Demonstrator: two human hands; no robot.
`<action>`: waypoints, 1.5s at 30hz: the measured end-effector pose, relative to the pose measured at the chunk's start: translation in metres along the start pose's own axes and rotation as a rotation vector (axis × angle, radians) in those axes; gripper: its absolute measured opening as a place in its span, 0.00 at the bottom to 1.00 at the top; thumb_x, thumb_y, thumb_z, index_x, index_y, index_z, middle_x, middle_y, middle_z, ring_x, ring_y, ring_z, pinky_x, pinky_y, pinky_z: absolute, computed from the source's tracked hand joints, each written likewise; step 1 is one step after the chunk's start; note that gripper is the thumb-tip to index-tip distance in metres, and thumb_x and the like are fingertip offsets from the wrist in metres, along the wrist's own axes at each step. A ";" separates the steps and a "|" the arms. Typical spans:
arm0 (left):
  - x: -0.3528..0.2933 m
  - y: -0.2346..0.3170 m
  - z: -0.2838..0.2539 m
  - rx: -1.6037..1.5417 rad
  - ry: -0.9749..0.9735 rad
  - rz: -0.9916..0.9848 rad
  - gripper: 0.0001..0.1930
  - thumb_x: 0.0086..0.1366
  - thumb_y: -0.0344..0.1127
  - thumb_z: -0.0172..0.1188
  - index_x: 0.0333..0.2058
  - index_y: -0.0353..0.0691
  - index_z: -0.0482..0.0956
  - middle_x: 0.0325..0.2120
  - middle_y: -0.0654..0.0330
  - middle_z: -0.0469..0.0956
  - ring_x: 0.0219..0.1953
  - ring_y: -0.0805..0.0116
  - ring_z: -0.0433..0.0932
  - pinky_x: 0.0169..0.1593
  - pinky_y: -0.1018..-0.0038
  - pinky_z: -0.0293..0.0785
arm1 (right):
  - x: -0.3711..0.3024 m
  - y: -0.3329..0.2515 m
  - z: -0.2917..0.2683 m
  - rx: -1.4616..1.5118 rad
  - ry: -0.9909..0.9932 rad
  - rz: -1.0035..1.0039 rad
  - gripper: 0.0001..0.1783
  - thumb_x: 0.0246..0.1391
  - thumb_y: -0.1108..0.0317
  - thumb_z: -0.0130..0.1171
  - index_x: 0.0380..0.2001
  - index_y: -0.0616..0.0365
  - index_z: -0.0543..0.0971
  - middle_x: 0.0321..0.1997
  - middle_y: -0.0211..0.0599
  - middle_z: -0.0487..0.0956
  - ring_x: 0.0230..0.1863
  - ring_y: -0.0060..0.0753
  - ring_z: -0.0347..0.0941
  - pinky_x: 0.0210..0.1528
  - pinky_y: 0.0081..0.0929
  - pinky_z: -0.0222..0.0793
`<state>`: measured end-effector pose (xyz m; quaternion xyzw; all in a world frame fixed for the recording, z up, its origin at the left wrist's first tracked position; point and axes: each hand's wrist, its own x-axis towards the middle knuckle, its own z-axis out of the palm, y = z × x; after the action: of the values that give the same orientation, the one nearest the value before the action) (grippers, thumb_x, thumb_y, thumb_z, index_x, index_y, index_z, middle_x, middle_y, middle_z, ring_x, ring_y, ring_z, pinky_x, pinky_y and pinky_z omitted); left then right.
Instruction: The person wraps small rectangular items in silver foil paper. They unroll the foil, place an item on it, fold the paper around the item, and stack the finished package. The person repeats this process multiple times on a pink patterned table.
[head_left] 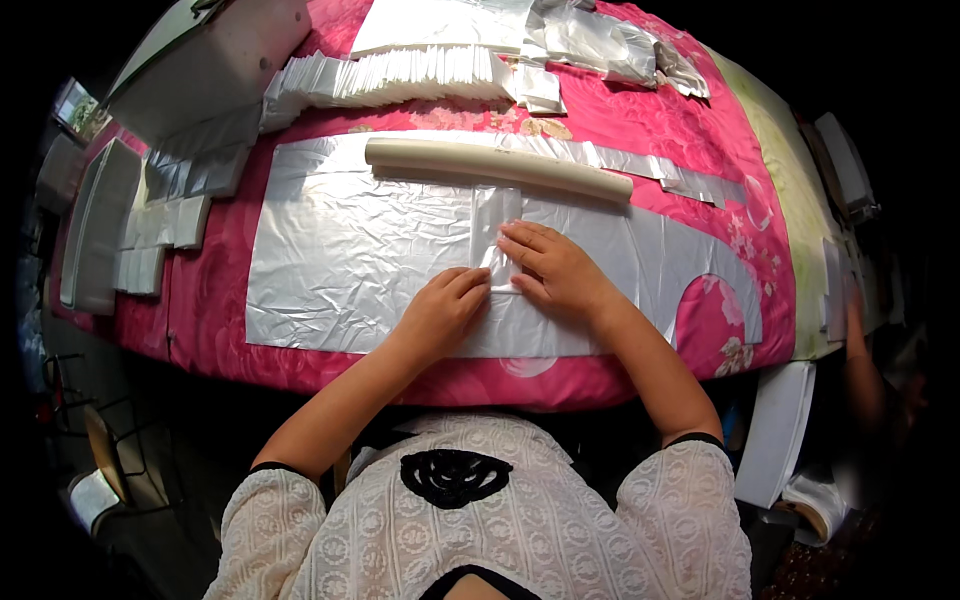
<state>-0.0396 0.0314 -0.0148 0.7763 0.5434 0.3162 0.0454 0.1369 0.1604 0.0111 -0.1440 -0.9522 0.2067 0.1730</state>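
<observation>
A white plastic bag (330, 250) with a handle cutout at its right end lies spread and creased before me. On its middle rests a narrow folded plastic bag (497, 207), upright strip in shape. My left hand (443, 308) is at the strip's lower left edge, fingers closed together on it. From the right, my right hand (560, 265) lays its stretched fingers over the strip, thumb apart below. Just beyond both hands, a beige tube (490, 166) lies slantwise across the spread bag. What is under my fingertips is hidden.
A long row of folded white bags (400, 75) stands at the back. More folded stacks (160, 225) sit left, by a white bin (95, 230) and a large pale box (215, 60). A pink flowered cloth (330, 370) covers the table. Another person's arm (858, 350) shows far right.
</observation>
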 end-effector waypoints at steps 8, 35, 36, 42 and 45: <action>0.002 0.004 -0.007 -0.167 -0.040 -0.021 0.10 0.47 0.28 0.61 0.31 0.36 0.74 0.41 0.56 0.76 0.42 0.60 0.75 0.44 0.70 0.74 | 0.002 -0.003 0.002 0.009 0.105 -0.070 0.17 0.36 0.78 0.54 0.36 0.59 0.77 0.43 0.38 0.76 0.45 0.41 0.71 0.48 0.34 0.67; 0.038 -0.009 -0.025 -0.497 -0.050 -0.886 0.35 0.52 0.32 0.62 0.55 0.21 0.56 0.24 0.52 0.78 0.23 0.62 0.79 0.31 0.73 0.74 | 0.037 0.000 -0.007 0.533 -0.301 0.932 0.16 0.47 0.61 0.57 0.14 0.61 0.79 0.12 0.33 0.75 0.16 0.22 0.71 0.24 0.23 0.65; 0.037 -0.009 -0.025 -0.398 -0.049 -0.839 0.36 0.52 0.32 0.62 0.56 0.23 0.56 0.27 0.51 0.77 0.27 0.63 0.78 0.33 0.73 0.73 | 0.040 -0.001 -0.008 0.519 -0.318 0.929 0.16 0.46 0.62 0.57 0.13 0.61 0.78 0.12 0.33 0.75 0.16 0.22 0.71 0.24 0.23 0.65; 0.030 -0.006 -0.003 0.061 0.112 -0.228 0.34 0.52 0.33 0.60 0.56 0.28 0.58 0.51 0.44 0.64 0.52 0.48 0.65 0.54 0.63 0.63 | 0.041 0.005 -0.001 0.480 -0.331 0.912 0.16 0.44 0.61 0.57 0.12 0.59 0.79 0.11 0.33 0.75 0.16 0.24 0.72 0.24 0.24 0.67; 0.031 0.002 0.014 0.218 -0.062 -0.215 0.43 0.56 0.55 0.54 0.58 0.25 0.52 0.60 0.40 0.52 0.64 0.47 0.49 0.64 0.58 0.45 | 0.038 0.010 0.006 0.431 -0.320 0.885 0.16 0.42 0.59 0.58 0.11 0.59 0.79 0.12 0.35 0.75 0.16 0.27 0.72 0.25 0.26 0.68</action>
<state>-0.0241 0.0617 -0.0117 0.7234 0.6528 0.2245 0.0112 0.1027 0.1803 0.0121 -0.4608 -0.7502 0.4712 -0.0531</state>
